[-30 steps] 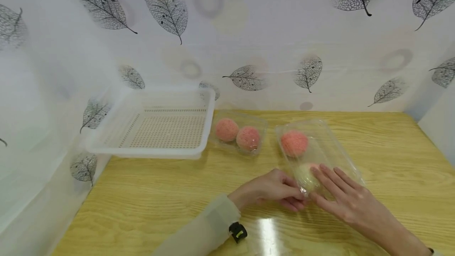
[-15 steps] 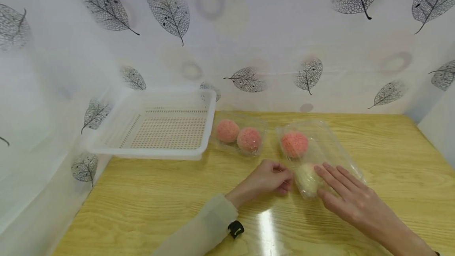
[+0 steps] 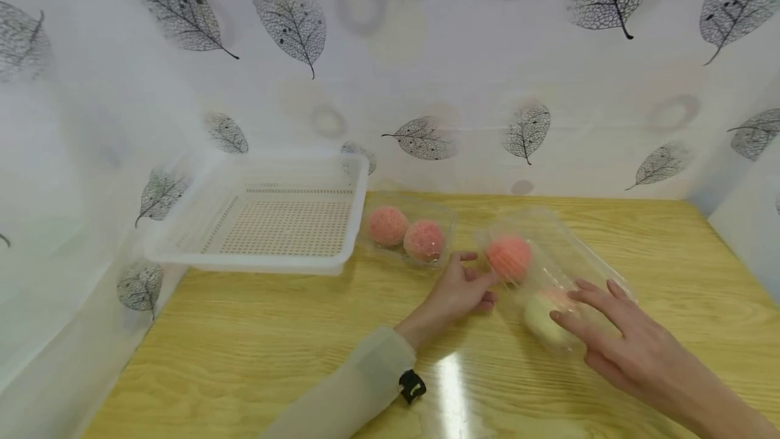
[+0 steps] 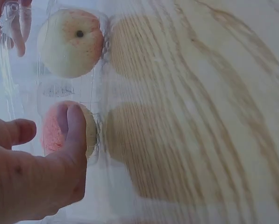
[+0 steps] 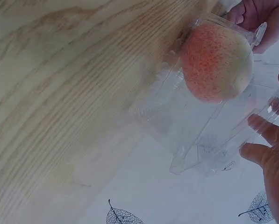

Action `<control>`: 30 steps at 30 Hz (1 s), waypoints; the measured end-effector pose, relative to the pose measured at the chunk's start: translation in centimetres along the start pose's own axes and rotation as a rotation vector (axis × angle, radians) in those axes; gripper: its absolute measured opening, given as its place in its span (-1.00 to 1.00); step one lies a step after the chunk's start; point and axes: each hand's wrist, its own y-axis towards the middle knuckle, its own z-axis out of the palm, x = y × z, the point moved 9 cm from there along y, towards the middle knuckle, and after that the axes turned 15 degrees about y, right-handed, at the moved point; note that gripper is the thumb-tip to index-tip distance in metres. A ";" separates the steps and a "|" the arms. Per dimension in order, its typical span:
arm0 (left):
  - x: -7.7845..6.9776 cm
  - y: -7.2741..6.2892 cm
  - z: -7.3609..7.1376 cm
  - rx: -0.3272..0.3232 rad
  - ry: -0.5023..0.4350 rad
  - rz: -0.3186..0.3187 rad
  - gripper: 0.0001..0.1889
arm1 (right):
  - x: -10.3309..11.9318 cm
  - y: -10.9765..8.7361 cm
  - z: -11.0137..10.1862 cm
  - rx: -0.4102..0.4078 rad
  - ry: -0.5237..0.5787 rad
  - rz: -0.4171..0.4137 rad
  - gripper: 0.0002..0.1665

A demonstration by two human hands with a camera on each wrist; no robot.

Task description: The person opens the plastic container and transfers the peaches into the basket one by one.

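A clear plastic clamshell box (image 3: 569, 242) lies on the table with two peaches in it. The pink peach (image 3: 508, 258) is at its far end, and the pale yellow-and-pink peach (image 3: 544, 316) is nearer me. My left hand (image 3: 456, 292) is at the box's left side, its fingers apart and one against the wall by the pink peach (image 4: 53, 130). Over the right part of the box my right hand (image 3: 640, 354) spreads its fingers, and its fingertips (image 5: 256, 122) meet the clear plastic. Whether the lid is fastened cannot be told.
Left of my hands, a second clear box (image 3: 447, 222) holds two pink peaches (image 3: 406, 232). Beside it stands a white perforated plastic basket (image 3: 341, 261). A leaf-printed white cloth (image 3: 475, 87) hangs behind the wood-grain table (image 3: 262, 330).
My left hand has moved from the box's near corner up along its left side, its fingers spreading. My right hand has drawn back to the right, and the box has shifted slightly right.
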 end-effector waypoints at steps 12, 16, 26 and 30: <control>-0.7 1.5 -0.3 -0.148 -0.142 0.079 -0.45 | 0.4 -0.5 -0.7 -0.018 0.005 -0.034 -0.52; -0.8 1.6 -0.6 -0.206 -0.178 0.085 -0.57 | 0.5 -0.5 -0.9 -0.026 0.014 -0.030 -0.52; -0.8 1.2 -0.8 -0.298 -0.131 0.046 -0.69 | 0.9 -0.2 -1.2 -0.056 0.041 -0.051 -0.53; -0.7 1.1 -0.9 -0.334 -0.106 0.023 -0.71 | 1.0 -0.1 -1.1 -0.053 0.040 -0.055 -0.53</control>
